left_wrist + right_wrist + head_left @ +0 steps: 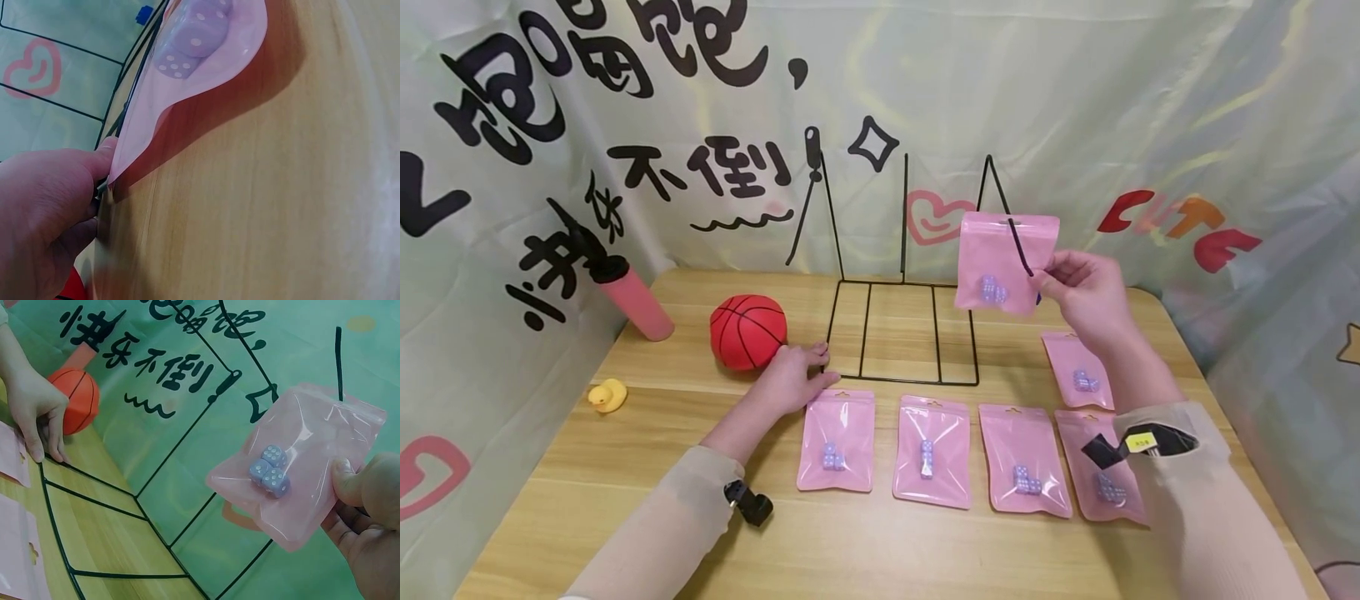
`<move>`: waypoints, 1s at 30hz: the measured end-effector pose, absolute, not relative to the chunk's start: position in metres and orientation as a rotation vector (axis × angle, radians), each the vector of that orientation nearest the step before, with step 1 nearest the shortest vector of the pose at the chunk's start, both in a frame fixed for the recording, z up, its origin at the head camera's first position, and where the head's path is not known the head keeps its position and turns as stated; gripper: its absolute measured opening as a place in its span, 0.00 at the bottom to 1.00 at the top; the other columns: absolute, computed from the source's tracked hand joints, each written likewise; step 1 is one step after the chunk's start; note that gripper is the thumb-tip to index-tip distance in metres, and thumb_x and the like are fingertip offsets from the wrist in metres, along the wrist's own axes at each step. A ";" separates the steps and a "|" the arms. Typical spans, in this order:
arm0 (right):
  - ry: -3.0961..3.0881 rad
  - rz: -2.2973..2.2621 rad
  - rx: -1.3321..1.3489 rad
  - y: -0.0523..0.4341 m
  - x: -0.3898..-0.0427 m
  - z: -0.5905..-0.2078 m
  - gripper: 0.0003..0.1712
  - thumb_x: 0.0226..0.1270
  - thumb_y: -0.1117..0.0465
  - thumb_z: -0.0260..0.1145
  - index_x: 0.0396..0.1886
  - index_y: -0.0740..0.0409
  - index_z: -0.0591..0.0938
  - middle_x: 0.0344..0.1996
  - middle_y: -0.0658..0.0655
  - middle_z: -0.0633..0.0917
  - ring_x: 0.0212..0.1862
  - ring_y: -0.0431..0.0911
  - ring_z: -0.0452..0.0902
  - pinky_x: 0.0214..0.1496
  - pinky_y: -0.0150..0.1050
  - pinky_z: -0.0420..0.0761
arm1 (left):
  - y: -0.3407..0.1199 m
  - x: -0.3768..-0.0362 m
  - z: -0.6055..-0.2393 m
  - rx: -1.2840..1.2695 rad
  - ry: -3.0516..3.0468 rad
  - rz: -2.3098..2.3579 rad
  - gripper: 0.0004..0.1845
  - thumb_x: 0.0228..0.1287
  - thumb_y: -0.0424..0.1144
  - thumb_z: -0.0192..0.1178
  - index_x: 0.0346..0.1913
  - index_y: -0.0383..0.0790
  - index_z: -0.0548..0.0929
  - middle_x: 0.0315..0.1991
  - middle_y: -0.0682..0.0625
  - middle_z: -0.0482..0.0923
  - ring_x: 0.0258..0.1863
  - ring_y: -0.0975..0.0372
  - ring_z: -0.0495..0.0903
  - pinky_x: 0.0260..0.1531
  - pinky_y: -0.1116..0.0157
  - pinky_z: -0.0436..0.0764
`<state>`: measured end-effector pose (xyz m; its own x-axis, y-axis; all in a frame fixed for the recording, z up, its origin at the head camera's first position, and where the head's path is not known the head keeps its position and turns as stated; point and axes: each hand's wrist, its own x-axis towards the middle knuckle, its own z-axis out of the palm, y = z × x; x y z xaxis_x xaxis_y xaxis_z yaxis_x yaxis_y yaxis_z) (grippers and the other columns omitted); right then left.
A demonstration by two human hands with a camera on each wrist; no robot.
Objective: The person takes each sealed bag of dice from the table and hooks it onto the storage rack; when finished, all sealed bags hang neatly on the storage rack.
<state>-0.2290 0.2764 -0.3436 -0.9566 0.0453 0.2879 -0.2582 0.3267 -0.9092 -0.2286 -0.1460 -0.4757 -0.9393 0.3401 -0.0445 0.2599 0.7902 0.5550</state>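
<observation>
A black wire rack with upright rods and slanting prongs stands on the table. My right hand pinches the side edge of a pink zip bag holding purple dice. The bag is raised at the rack's right prong, which crosses the front of its upper part; whether it passes through the hang hole I cannot tell. At the rack's front left corner, my left hand grips the wire, thumb and fingers around it. Just beside those fingers lies another pink bag of dice.
More pink bags lie in a row, including one in front of the rack and one at the right. A red toy basketball, a yellow duck and a pink bottle stand left. A printed cloth hangs behind the table.
</observation>
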 end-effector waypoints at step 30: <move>-2.294 1.778 0.086 0.270 -0.277 -0.339 0.04 0.77 0.66 0.68 0.44 0.63 0.84 0.35 0.48 0.85 0.40 0.43 0.77 0.44 0.29 0.82 | -0.147 -0.229 -0.480 0.500 2.845 0.894 0.28 0.72 0.46 0.71 0.66 0.31 0.83 0.72 0.42 0.74 0.75 0.46 0.69 0.72 0.49 0.69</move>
